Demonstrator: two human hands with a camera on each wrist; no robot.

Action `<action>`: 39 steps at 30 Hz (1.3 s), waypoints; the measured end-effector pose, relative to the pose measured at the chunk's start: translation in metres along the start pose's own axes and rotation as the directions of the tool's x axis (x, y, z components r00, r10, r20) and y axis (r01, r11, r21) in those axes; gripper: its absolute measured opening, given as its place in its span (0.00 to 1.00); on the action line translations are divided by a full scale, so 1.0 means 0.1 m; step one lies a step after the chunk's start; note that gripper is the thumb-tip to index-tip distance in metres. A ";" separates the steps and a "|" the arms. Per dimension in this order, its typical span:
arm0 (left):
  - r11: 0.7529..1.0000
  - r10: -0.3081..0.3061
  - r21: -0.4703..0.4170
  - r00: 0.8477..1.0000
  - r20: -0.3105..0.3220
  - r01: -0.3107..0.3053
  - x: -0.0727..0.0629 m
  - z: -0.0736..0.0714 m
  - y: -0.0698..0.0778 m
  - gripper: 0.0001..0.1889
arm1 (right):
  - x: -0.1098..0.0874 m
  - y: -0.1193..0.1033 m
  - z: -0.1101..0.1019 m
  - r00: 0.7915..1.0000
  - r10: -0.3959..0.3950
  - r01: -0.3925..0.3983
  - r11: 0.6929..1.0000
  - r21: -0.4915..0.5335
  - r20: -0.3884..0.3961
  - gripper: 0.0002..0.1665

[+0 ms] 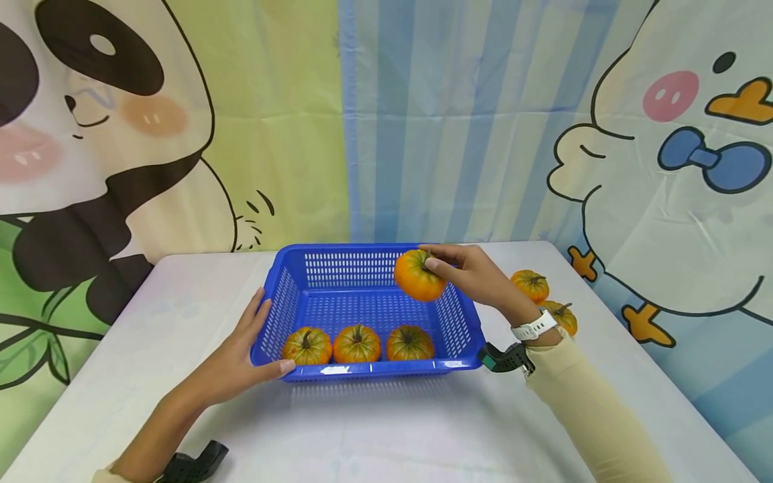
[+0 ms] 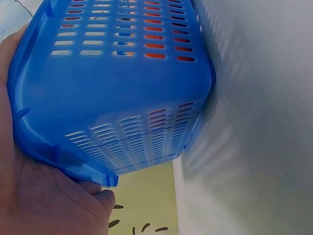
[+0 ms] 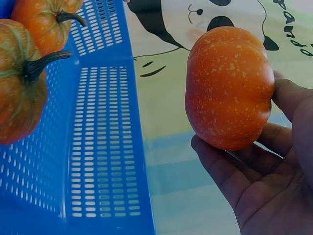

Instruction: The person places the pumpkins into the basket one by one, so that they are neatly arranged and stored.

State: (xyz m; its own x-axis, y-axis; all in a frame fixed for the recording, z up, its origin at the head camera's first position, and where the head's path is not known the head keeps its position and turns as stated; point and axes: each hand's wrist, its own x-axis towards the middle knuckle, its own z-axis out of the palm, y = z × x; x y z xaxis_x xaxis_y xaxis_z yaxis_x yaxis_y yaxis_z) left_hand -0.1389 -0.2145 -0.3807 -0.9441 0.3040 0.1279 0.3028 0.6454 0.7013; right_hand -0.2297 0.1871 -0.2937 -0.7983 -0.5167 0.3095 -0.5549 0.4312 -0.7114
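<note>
**Holding an orange pumpkin [image 1: 417, 280] over the blue basket [image 1: 380, 369]**

Probably working at filling the blue basket — judging by the three pumpkins [image 1: 357, 345] lying in a row along its near side, and by the two pumpkins [image 1: 529, 287] lying to the right on the worktop [image 1: 386, 429]. Seemingly standing midway through one placement: holding the orange pumpkin above the far right part of the blue basket, appearing well clear of its floor and apart from its rim. For the next move, likely needing to lower onto the bare floor beyond the near row, minding the far and right walls on the way down, and letting go only after touching bottom.

With the right grip [image 1: 476, 274], spreading about as wide as the orange pumpkin and holding it between thumb and fingers, pressing the thumb near the stem — touching nothing else in view. With the left grip [image 1: 226, 364], spreading wide and holding the near left corner of the blue basket, resting the thumb on the near rim and curling the fingers around the left rim, likely steadying against sliding.
</note>
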 end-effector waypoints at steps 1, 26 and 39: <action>1.000 -0.001 0.000 1.000 0.000 0.001 0.00 0.00 0.00 0.58 | 0.02 0.01 0.00 1.000 0.000 0.000 1.000 -0.003 0.000 0.25; 1.000 0.003 0.007 1.000 0.008 -0.003 0.01 -0.02 0.03 0.58 | 0.57 -0.08 0.25 0.999 -0.050 0.050 0.999 -0.014 0.011 0.25; 1.000 -0.008 0.018 1.000 0.009 0.008 0.01 -0.01 0.01 0.58 | 0.84 -0.18 0.58 0.997 -0.045 0.046 0.999 -0.016 0.063 0.27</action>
State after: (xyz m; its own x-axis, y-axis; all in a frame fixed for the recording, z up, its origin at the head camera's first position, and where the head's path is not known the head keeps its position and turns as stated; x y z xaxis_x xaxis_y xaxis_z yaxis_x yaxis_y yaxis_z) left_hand -0.1396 -0.2142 -0.3789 -0.9452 0.3054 0.1157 0.2978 0.6603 0.6895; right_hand -0.2735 0.0930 -0.2913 -0.7559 -0.5812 0.3012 -0.5950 0.4182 -0.6863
